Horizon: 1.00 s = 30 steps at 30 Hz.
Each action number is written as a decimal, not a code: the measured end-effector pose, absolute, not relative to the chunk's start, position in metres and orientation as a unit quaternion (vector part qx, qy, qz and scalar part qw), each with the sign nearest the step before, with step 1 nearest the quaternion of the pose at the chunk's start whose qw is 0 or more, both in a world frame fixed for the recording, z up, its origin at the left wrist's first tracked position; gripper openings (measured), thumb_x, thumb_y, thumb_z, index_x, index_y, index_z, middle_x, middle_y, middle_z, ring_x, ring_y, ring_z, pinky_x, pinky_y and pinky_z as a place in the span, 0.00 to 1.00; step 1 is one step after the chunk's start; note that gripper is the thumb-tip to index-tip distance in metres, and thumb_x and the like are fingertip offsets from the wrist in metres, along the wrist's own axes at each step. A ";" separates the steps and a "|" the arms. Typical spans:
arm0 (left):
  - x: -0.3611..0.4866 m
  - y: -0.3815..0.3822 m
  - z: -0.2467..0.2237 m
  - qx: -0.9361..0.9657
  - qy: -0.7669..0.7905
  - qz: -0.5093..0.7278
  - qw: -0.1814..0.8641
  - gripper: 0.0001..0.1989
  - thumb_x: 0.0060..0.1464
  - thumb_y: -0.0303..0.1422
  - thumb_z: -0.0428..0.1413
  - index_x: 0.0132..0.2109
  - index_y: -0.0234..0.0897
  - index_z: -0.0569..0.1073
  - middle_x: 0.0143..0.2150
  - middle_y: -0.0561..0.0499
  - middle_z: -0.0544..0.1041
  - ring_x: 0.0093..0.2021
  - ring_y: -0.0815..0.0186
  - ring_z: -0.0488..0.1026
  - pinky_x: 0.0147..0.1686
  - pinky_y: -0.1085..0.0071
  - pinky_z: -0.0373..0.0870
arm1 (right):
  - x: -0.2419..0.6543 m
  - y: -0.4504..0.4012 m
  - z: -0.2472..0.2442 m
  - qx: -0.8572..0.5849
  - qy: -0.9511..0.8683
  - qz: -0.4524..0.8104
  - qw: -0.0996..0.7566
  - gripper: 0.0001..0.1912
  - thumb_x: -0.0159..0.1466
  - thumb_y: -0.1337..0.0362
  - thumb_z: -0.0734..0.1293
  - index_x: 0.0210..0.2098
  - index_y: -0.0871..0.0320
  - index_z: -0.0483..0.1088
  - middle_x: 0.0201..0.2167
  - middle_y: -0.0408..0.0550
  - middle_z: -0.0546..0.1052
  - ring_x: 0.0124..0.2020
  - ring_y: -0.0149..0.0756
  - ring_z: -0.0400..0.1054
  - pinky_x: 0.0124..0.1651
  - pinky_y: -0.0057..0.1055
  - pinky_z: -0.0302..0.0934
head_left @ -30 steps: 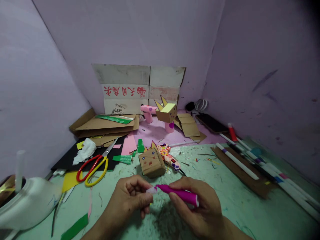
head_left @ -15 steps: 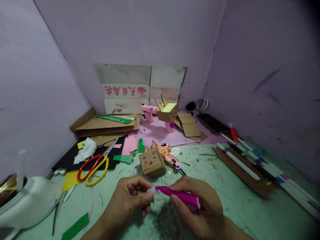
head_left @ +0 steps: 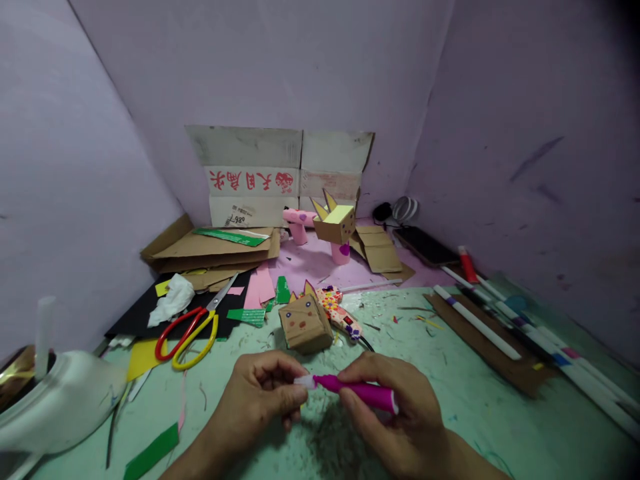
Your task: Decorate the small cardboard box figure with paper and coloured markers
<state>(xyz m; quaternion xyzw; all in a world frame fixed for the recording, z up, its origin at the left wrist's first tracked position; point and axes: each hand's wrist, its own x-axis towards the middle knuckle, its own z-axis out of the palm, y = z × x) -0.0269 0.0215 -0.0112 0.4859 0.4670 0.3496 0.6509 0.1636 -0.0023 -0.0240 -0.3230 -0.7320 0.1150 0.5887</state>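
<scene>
Between the thumb and fingers of my left hand (head_left: 265, 397) is a small whitish piece (head_left: 306, 382), with a bit of magenta at its right edge. My right hand (head_left: 400, 403) grips a magenta marker (head_left: 367, 393), its tip pointing left and at or very near the piece. Just beyond both hands a small cardboard box head (head_left: 305, 323) with pointed ears and a drawn face rests on the green table (head_left: 410, 353). Behind it lies a flower-patterned object (head_left: 337, 310) with a dark cord.
Red and yellow scissors (head_left: 193, 333), crumpled tissue (head_left: 173, 300) and paper scraps lie left. A white container (head_left: 75, 400) stands front left. Markers (head_left: 477, 323) and a phone (head_left: 425, 247) lie right. A pink figure with a cardboard head (head_left: 333, 227) stands behind.
Both hands stay nearly in place. The marker and my right hand have shifted very slightly.
</scene>
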 end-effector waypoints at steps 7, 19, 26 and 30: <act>-0.029 0.020 -0.014 0.502 0.476 0.360 0.625 0.14 0.35 0.38 0.70 0.25 0.32 0.77 0.15 0.54 0.72 0.15 0.73 0.66 0.15 0.79 0.60 | 0.163 -0.003 -0.024 -0.345 -0.724 0.109 0.587 0.04 0.58 0.72 0.67 0.32 0.58 0.71 0.20 0.42 0.76 0.18 0.28 0.70 0.22 0.23 0.63; -0.029 0.020 -0.016 0.494 0.480 0.366 0.626 0.12 0.36 0.35 0.70 0.27 0.33 0.77 0.16 0.53 0.73 0.15 0.72 0.67 0.16 0.77 0.63 | 0.162 -0.001 -0.024 -0.356 -0.717 0.144 0.582 0.03 0.59 0.70 0.67 0.30 0.60 0.72 0.19 0.43 0.76 0.17 0.28 0.69 0.22 0.22 0.62; -0.030 0.023 -0.014 0.497 0.427 0.401 0.640 0.10 0.36 0.32 0.71 0.25 0.33 0.80 0.18 0.52 0.75 0.17 0.73 0.69 0.18 0.80 0.66 | 0.164 -0.003 -0.024 -0.312 -0.738 0.120 0.586 0.04 0.58 0.72 0.67 0.33 0.60 0.73 0.21 0.45 0.77 0.19 0.30 0.70 0.23 0.25 0.63; -0.032 0.022 -0.017 0.504 0.396 0.442 0.628 0.07 0.36 0.28 0.71 0.26 0.35 0.81 0.23 0.51 0.77 0.18 0.71 0.72 0.18 0.78 0.70 | 0.163 -0.005 -0.024 -0.329 -0.726 0.126 0.591 0.03 0.57 0.72 0.67 0.32 0.61 0.73 0.21 0.44 0.77 0.19 0.29 0.71 0.24 0.24 0.63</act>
